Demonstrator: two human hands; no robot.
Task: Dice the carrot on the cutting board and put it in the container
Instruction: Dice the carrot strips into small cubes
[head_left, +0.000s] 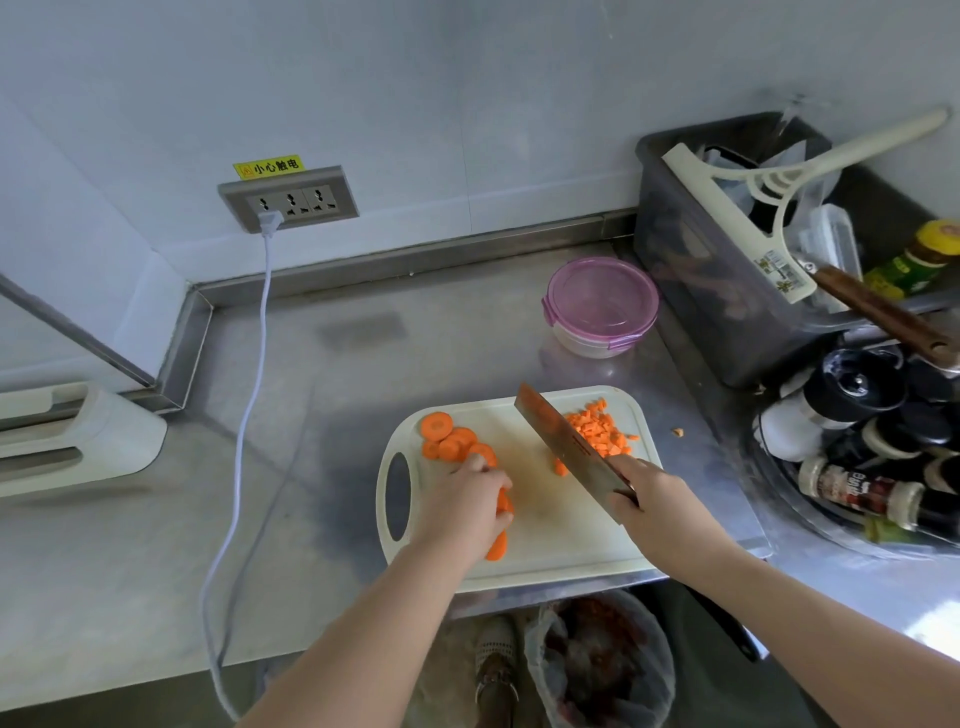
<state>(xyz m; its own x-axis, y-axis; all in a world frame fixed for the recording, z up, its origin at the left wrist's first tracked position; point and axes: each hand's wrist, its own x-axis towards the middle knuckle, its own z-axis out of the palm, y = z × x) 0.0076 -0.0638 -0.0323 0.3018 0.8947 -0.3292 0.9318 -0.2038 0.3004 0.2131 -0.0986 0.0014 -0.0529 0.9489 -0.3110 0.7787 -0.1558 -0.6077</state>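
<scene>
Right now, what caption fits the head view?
Mid-dicing: left hand holds carrot slices, right hand holds cleaver over cutting board.

I'm seeing a kitchen: stainless steel worktop (363, 322), cutting board (545, 540), spice bottles (852, 488) at right edge, wall socket (289, 200).

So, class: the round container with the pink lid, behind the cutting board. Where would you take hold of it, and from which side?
Take the container by its pale round wall, just under the lid, coming from the front-left, between the two lid clips: the grey bin stands close on its right, and the flat lid probably offers no hold.
</scene>
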